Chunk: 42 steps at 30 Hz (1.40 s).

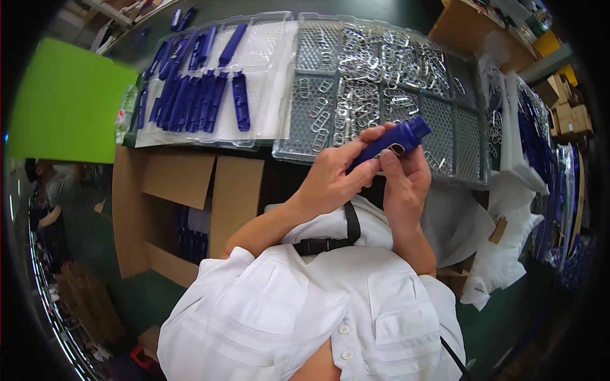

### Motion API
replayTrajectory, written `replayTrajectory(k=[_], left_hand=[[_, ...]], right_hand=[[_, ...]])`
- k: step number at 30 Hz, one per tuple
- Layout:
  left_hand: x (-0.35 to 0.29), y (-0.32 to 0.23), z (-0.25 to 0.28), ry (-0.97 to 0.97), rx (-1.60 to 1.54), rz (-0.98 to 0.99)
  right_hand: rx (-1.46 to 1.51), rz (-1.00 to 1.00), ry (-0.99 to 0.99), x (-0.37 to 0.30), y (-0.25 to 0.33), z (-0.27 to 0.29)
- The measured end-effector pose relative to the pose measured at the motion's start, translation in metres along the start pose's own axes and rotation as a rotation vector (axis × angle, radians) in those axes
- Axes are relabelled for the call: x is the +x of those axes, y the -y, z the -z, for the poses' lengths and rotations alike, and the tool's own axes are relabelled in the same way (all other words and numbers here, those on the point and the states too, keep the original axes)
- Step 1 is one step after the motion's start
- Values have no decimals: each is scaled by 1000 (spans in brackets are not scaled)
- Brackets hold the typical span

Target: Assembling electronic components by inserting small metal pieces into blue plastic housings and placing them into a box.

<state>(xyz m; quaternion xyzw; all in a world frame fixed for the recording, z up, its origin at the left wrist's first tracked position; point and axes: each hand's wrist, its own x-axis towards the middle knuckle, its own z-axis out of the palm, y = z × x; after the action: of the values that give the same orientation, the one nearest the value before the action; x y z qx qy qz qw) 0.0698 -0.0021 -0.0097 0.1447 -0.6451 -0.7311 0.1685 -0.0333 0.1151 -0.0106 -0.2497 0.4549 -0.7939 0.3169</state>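
A dark blue plastic tube-shaped casing (385, 141) with a narrower stepped end is held between both hands, tilted up to the right. My left hand (333, 173) is closed around its lower left end. My right hand (406, 179) grips it near the stepped end, the thumb pressed beside an oval opening. A metal oval ring (398, 150) appears to sit at this opening. Just beyond the hands lies a clear compartment tray (306, 139) with many loose silver oval rings (359, 98). To its left, several blue casings (190, 105) lie in another clear tray (270, 47).
An open cardboard box (236, 190) with more blue parts stands below the table at left. A green panel (73, 105) and a plastic bottle (126, 113) are at far left. White foam wrap (508, 216) hangs at right. Another person (54, 197) shows at the left edge.
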Motion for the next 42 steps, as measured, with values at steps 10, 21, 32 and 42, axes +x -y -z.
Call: replayTrajectory(k=[10, 21, 32, 42], left_hand=[[-43, -5, -15, 59, 117, -104], [-31, 0, -23, 89, -126, 6], [-5, 22, -24, 165, -173, 40], [4, -8, -44, 162, -163, 140]], right_hand=[[-199, 240, -53, -46, 1, -10], [-295, 257, -54, -33, 7, -12], [-91, 131, 17, -18, 23, -1], [-93, 132, -84, -14, 25, 15]])
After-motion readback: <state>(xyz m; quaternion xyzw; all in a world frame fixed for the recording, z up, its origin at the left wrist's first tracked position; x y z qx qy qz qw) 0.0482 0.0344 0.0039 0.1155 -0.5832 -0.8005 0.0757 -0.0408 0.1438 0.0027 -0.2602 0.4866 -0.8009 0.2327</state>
